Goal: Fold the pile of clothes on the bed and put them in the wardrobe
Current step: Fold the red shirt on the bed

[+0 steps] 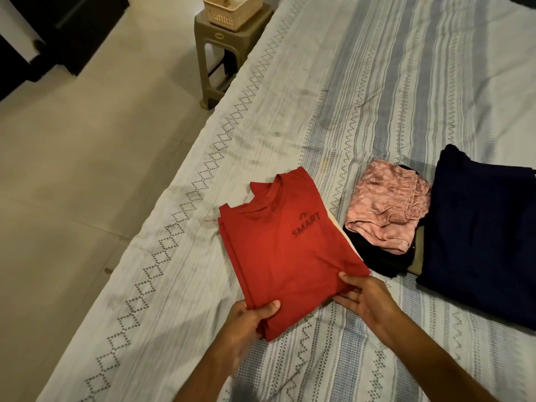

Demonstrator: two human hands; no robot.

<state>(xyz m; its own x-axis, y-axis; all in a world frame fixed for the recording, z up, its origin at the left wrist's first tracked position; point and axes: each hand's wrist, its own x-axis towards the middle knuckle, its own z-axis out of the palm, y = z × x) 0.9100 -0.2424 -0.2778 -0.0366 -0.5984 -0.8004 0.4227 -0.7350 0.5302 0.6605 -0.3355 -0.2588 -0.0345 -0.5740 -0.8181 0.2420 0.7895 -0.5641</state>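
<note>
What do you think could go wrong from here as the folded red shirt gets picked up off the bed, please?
1. Both hands, the left hand and the right hand, grip only the near edge of the red shirt; lifted that way, the far collar end may droop and the fold open.
2. The shirt's right edge lies close to the pink garment stacked on black clothes; a sideways swing could disturb that stack.

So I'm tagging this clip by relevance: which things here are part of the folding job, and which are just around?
Part of the job:
red T-shirt, gripped by left hand and right hand
pink garment
black garment
navy garment
bed

Just around:
stool
basket
</note>
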